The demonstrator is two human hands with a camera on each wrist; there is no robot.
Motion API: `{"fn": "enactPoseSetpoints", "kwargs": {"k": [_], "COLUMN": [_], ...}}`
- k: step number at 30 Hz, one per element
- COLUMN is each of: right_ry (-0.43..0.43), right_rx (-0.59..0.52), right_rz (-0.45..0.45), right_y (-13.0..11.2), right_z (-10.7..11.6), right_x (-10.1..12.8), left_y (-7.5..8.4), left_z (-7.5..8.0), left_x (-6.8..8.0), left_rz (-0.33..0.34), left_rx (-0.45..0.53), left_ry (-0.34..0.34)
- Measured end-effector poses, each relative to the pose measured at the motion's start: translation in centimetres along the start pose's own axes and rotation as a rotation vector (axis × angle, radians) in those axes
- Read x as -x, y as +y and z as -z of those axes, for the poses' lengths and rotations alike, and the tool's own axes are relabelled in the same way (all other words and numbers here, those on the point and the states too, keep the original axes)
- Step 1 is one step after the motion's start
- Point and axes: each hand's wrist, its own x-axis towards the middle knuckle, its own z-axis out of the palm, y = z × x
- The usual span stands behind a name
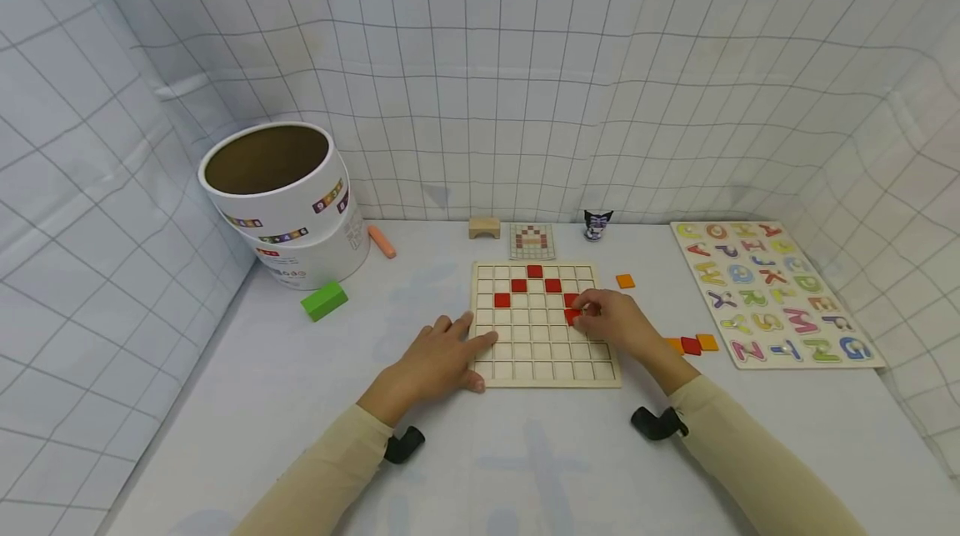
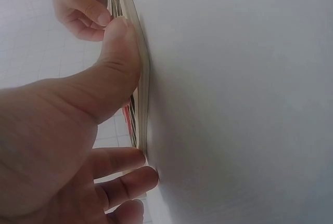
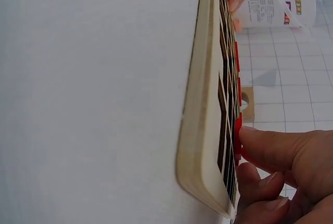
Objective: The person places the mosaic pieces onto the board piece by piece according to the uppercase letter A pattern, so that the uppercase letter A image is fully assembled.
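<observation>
A wooden grid board [image 1: 532,371] lies flat on the table, with several red square tiles [image 1: 535,271] set in its upper cells in a peaked shape. My right hand [image 1: 617,321] is over the board's right side and pinches a red tile [image 1: 572,317] between thumb and fingers. In the right wrist view that tile [image 3: 238,138] stands at the thumb tip, against the grid. Another red tile just above it is partly covered by the fingers. My left hand [image 1: 435,359] rests with spread fingers on the board's left edge, its thumb [image 2: 118,47] against the near side.
A small pattern card [image 1: 532,254], a wooden arch block [image 1: 484,227] and a figurine [image 1: 597,224] stand behind the board. To the right lie loose orange and red tiles [image 1: 691,346] and an alphabet board [image 1: 757,357]. At left are a white bucket [image 1: 315,248], a green block [image 1: 325,301] and an orange stick [image 1: 382,242].
</observation>
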Motion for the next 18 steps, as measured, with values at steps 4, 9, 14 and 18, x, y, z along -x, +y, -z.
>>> {"fn": "enactPoseSetpoints", "kwargs": {"k": [4, 9, 14, 18], "right_ry": [0.001, 0.006, 0.068, 0.063], "right_rx": [0.02, -0.008, -0.088, -0.15], "right_rz": [-0.012, -0.03, -0.078, -0.168], "right_y": [-0.3, 0.7, 3.8, 6.3], "right_z": [0.1, 2.2, 6.7, 8.9], "right_x": [0.1, 1.3, 4.6, 7.3], "left_y": [0.0, 0.0, 0.0, -0.2], "left_z": [0.0, -0.1, -0.2, -0.2], "left_x": [0.0, -0.2, -0.3, -0.3], "left_rz": [-0.004, -0.012, -0.008, 0.001], "left_rx": [0.001, 0.005, -0.001, -0.003], "left_ry": [0.004, -0.007, -0.011, -0.011]}}
